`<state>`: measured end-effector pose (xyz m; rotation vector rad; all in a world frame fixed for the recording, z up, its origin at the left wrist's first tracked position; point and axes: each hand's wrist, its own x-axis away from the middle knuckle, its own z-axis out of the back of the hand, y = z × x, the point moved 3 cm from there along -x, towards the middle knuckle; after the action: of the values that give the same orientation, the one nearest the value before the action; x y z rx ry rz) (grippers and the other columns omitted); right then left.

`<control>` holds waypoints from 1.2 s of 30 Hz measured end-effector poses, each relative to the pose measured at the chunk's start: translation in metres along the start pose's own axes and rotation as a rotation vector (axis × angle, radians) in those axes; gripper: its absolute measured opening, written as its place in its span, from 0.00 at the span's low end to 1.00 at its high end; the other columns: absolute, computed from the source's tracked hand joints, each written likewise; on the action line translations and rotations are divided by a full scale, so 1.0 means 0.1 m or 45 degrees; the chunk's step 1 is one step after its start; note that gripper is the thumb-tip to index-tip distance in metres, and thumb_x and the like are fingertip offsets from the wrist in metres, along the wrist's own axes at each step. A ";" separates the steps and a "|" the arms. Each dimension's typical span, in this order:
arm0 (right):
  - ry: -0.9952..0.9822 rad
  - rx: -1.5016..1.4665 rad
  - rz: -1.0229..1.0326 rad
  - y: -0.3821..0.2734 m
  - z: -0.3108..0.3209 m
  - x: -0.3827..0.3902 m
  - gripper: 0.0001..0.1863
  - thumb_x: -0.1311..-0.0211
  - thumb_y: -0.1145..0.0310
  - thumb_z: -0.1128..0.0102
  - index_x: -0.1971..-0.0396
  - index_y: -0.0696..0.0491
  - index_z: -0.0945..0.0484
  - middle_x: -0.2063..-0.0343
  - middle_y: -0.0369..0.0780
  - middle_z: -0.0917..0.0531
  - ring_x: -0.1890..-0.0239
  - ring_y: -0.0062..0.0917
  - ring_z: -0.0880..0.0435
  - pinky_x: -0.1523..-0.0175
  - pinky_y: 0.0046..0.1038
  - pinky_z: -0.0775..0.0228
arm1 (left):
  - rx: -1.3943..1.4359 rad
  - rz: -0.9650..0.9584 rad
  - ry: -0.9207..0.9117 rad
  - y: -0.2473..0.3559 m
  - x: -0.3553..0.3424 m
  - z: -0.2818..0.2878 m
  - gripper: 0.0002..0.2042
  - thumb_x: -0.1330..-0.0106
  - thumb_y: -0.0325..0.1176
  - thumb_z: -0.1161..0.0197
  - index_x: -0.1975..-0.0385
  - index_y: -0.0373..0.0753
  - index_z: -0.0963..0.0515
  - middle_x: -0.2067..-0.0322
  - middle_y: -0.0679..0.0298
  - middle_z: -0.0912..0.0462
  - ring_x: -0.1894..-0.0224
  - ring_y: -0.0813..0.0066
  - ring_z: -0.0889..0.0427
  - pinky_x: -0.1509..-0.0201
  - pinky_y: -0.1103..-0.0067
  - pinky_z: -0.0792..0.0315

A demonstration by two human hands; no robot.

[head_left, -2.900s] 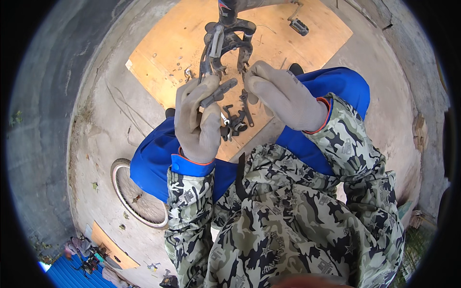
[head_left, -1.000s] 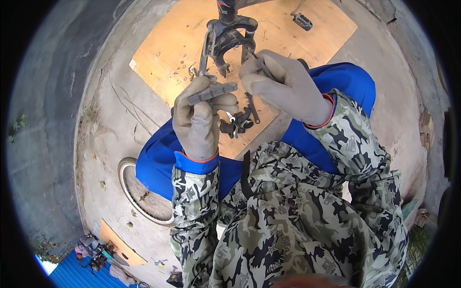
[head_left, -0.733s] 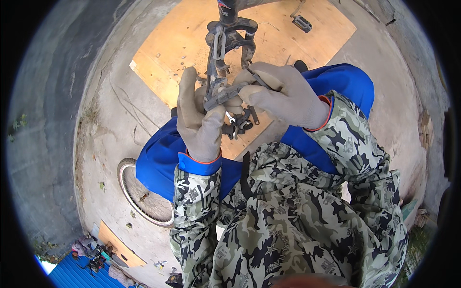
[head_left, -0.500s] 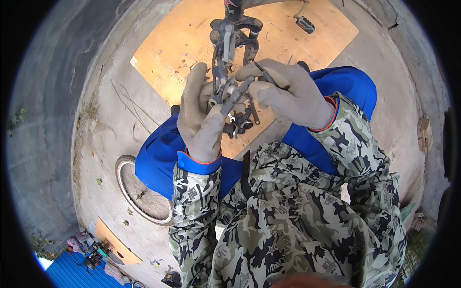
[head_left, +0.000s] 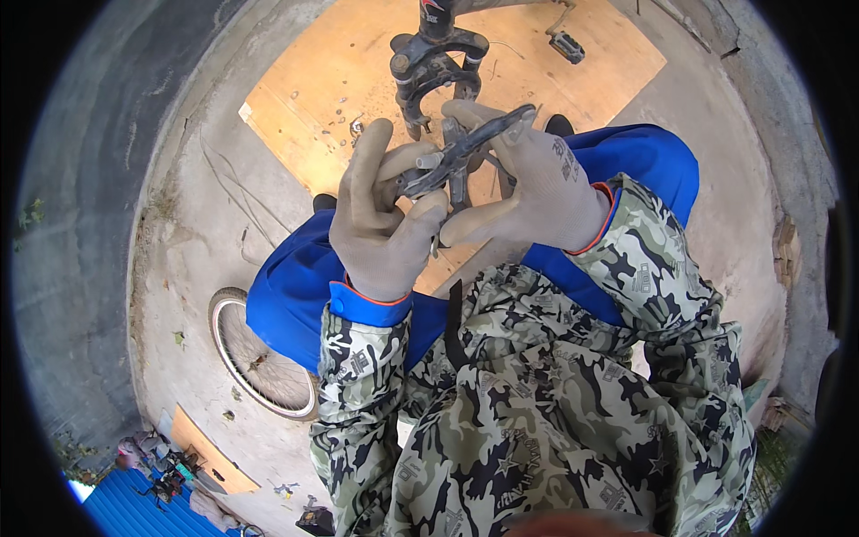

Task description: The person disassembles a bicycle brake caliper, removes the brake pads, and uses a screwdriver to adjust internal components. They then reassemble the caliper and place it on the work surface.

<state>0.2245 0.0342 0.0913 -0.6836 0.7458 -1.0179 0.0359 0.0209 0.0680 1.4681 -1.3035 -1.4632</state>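
Note:
In front of a black bicycle fork [head_left: 428,72], my gloved left hand [head_left: 380,228] grips the lower left end of a dark elongated brake part [head_left: 483,134] with a pale cylindrical fitting on it. My gloved right hand [head_left: 546,192] is closed around its upper right end, thumb low beside the left thumb. Another dark bar [head_left: 456,183] crosses beneath this part between my hands; I cannot tell whether it is attached. The plywood board [head_left: 313,80] lies below, with small loose bits on it. The parts under my hands are mostly hidden.
A crank with pedal [head_left: 565,46] is at the top right. A wheel [head_left: 259,376] lies on the concrete left of my blue-clad legs, near a loose cable [head_left: 237,188]. A smaller board [head_left: 210,452], a pile of gear [head_left: 161,474] and blue corrugated sheeting [head_left: 125,510] are at the lower left.
The brake part has come away from beside the fork's left leg and is now tilted up to the right between both hands. My right hand has turned and gripped its upper end.

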 end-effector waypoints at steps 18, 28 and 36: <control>0.018 0.213 0.183 0.11 0.02 0.04 0.49 0.56 0.45 0.17 0.38 0.58 0.28 0.48 0.49 0.18 0.50 0.42 0.14 0.46 0.37 0.22 | -0.083 -0.004 -0.061 -0.08 0.01 -0.06 0.38 0.38 0.27 0.25 0.30 0.27 0.39 0.47 0.46 0.17 0.46 0.64 0.16 0.40 0.70 0.23; -0.043 0.054 0.164 0.12 0.04 0.04 0.49 0.50 0.46 0.21 0.32 0.52 0.33 0.46 0.46 0.19 0.51 0.38 0.13 0.50 0.36 0.18 | -0.077 -0.141 -0.064 -0.08 0.03 -0.02 0.34 0.38 0.27 0.24 0.33 0.27 0.34 0.49 0.45 0.15 0.47 0.64 0.16 0.42 0.70 0.23; -0.102 -0.001 0.192 0.04 0.05 0.01 0.46 0.46 0.54 0.21 0.30 0.50 0.35 0.47 0.44 0.18 0.53 0.35 0.12 0.51 0.34 0.17 | -0.016 -0.222 -0.084 -0.04 0.02 -0.01 0.33 0.38 0.23 0.25 0.34 0.27 0.33 0.49 0.45 0.16 0.47 0.62 0.16 0.43 0.70 0.21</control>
<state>0.2310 0.0351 0.0906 -0.6550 0.7166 -0.8478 0.0369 0.0201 0.0639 1.5696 -1.2286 -1.6411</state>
